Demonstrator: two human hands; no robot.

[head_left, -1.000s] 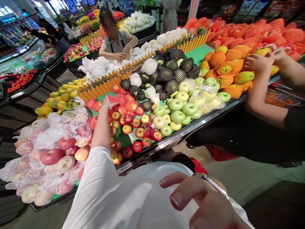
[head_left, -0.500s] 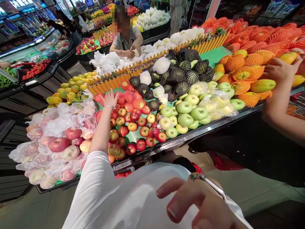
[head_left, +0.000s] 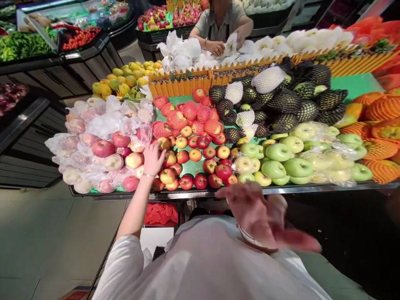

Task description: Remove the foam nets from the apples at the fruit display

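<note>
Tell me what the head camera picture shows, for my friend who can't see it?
A person's left hand reaches over loose red apples on a shop fruit stand, fingers spread. Their right hand, blurred and empty, hovers near their white shirt. Green apples lie to the right, and another person handles white-wrapped fruit behind.

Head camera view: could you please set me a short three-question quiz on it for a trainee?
1. True or false: the left hand lies on green apples.
2. What does the right hand hold? A) an apple B) a bag C) nothing
3. Fill in: behind the red apples stands a low yellow ____.
Key: 1 false, it is at the red apples; 2 C; 3 fence.
</note>
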